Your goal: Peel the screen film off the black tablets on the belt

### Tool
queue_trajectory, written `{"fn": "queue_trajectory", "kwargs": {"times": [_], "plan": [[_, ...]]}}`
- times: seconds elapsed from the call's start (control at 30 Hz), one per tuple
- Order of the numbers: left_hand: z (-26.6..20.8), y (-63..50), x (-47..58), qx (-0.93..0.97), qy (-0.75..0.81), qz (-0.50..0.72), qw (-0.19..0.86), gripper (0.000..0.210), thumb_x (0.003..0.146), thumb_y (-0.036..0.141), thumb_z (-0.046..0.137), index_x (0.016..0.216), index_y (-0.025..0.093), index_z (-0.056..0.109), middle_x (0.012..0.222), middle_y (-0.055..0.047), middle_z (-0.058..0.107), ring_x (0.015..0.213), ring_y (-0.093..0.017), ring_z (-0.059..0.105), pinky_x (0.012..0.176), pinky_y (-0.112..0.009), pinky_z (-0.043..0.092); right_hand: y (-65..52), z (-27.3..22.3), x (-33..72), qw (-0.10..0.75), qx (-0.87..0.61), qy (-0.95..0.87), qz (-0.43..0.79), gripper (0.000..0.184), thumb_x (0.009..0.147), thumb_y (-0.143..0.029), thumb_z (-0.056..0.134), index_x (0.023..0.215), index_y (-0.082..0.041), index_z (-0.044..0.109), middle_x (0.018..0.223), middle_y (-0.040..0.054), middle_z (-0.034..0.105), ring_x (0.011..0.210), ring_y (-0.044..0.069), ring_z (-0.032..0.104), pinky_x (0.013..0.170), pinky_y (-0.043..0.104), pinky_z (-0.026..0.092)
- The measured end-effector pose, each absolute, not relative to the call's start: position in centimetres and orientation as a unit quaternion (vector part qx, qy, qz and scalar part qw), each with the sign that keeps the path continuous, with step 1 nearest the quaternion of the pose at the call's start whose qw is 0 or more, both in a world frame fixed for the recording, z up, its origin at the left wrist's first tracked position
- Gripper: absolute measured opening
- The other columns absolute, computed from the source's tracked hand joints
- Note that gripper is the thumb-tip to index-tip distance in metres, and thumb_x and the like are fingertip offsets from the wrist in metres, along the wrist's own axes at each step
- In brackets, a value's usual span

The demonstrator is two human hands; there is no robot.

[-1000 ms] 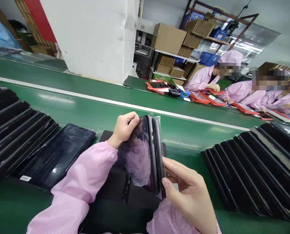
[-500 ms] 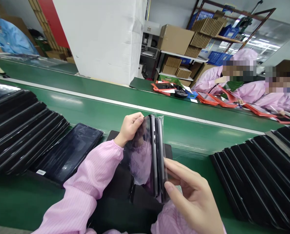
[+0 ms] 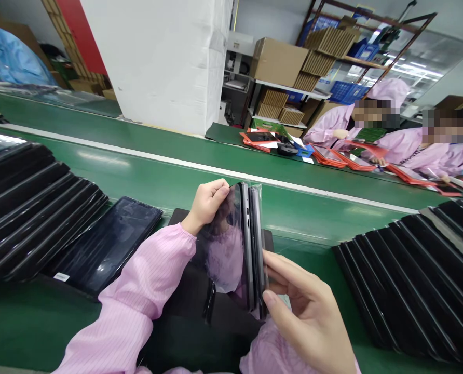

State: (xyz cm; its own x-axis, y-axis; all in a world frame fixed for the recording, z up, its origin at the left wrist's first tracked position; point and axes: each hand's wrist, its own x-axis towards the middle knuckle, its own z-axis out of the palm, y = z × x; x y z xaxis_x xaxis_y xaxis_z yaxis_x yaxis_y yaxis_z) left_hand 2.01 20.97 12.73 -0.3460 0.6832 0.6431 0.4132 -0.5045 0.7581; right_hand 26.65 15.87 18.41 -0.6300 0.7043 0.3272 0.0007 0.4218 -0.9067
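Note:
Two tablets stand nearly upright side by side, edges toward me. The left tablet (image 3: 229, 252) has a glossy dark screen reflecting a pink sleeve, and its grey edge shows a port. Clear plastic film covers the right tablet (image 3: 258, 244). My left hand (image 3: 208, 203) is closed on the left tablet's upper far edge, thumb on top. My right hand (image 3: 309, 309) pinches the right tablet's edge and film between thumb and fingers; its palm is empty. Beneath them lies a black pad (image 3: 180, 306) with a slim dark object (image 3: 209, 301) on it.
Overlapping black tablets form a row at left (image 3: 32, 208) and another at right (image 3: 406, 285). One dark tablet (image 3: 110, 244) with a white label lies flat by my left sleeve. Beyond the green bench's white strip (image 3: 177, 162), people in pink handle red-orange sheets (image 3: 328, 156).
My hands and both tablets stay almost in the same pose, with a very slight tilt. The view has shifted a little. Across the bench, a person in pink has moved an arm.

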Motion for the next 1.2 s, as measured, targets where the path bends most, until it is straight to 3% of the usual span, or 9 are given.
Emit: {"fn": "queue_trajectory", "kwargs": {"times": [0.2,0.43,0.6,0.7,0.87,0.93,1.0,1.1,1.2], "plan": [[12.5,21.1,1.9,0.557,0.509,0.651,0.084,0.056,0.09,0.069,0.039,0.061,0.021,0.041,0.054,0.004,0.038,0.051,-0.013,0.035,0.052,-0.029,0.029,17.2,18.4,26.8,0.332,-0.239,-0.753,0.515,0.039,0.099,-0.017,0.051,0.132,-0.034,0.063,0.127,0.0043,0.069,0.11,0.026,0.069,0.082,0.031,0.064],[12.4,21.1,1.9,0.551,0.517,0.649,0.086,0.056,0.09,0.07,0.041,0.061,0.021,0.044,0.053,0.004,0.04,0.05,-0.013,0.037,0.051,-0.029,0.029,17.3,18.1,27.2,0.316,-0.191,-0.722,0.585,0.048,0.093,-0.012,0.059,0.136,-0.035,0.06,0.139,0.0053,0.06,0.116,0.028,0.065,0.087,0.035,0.063],[12.1,21.2,1.7,0.548,0.513,0.656,0.072,0.055,0.092,0.066,0.041,0.06,0.021,0.041,0.054,0.004,0.04,0.051,-0.012,0.036,0.051,-0.029,0.028,17.2,18.1,27.1,0.292,-0.211,-0.701,0.615,0.051,0.095,-0.01,0.052,0.137,-0.038,0.057,0.131,0.0017,0.066,0.116,0.023,0.066,0.088,0.033,0.061],[12.1,21.2,1.6,0.539,0.519,0.661,0.066,0.056,0.091,0.066,0.041,0.059,0.021,0.04,0.054,0.004,0.039,0.05,-0.012,0.036,0.051,-0.029,0.026,17.1,18.5,26.8,0.267,-0.224,-0.716,0.605,0.047,0.098,-0.014,0.049,0.139,-0.034,0.056,0.125,0.0028,0.07,0.11,0.02,0.068,0.092,0.032,0.058],[12.3,21.0,1.7,0.533,0.516,0.666,0.074,0.057,0.09,0.068,0.042,0.058,0.021,0.04,0.052,0.004,0.037,0.049,-0.012,0.035,0.05,-0.029,0.026,16.6,19.0,25.9,0.268,-0.269,-0.768,0.515,0.03,0.096,-0.021,0.051,0.117,-0.022,0.072,0.095,0.0032,0.075,0.076,0.017,0.069,0.07,0.024,0.059],[12.3,21.0,1.7,0.535,0.512,0.667,0.073,0.056,0.091,0.067,0.042,0.059,0.021,0.04,0.052,0.004,0.037,0.049,-0.012,0.035,0.05,-0.029,0.026,16.2,19.0,25.5,0.297,-0.3,-0.774,0.471,0.023,0.095,-0.024,0.052,0.098,-0.02,0.074,0.074,0.0004,0.069,0.062,0.015,0.062,0.057,0.021,0.053],[12.2,21.1,1.6,0.54,0.506,0.668,0.073,0.055,0.091,0.066,0.043,0.059,0.021,0.04,0.053,0.005,0.037,0.05,-0.012,0.035,0.05,-0.029,0.026,16.0,18.9,25.2,0.322,-0.322,-0.78,0.428,0.028,0.097,-0.027,0.051,0.077,-0.019,0.068,0.06,-0.0021,0.056,0.053,0.013,0.052,0.048,0.02,0.045],[12.0,21.2,1.5,0.544,0.499,0.671,0.071,0.054,0.092,0.064,0.042,0.06,0.021,0.04,0.053,0.005,0.036,0.05,-0.012,0.033,0.05,-0.029,0.025,16.1,18.9,25.1,0.319,-0.307,-0.798,0.41,0.039,0.101,-0.029,0.043,0.066,-0.02,0.059,0.059,-0.002,0.05,0.054,0.013,0.047,0.05,0.022,0.041],[12.0,21.2,1.5,0.544,0.499,0.671,0.066,0.055,0.092,0.065,0.042,0.059,0.021,0.039,0.054,0.005,0.036,0.05,-0.012,0.033,0.05,-0.029,0.024,16.5,19.1,25.5,0.292,-0.26,-0.808,0.441,0.034,0.102,-0.025,0.041,0.081,-0.02,0.067,0.074,0.0008,0.062,0.065,0.015,0.056,0.061,0.024,0.046]]}}
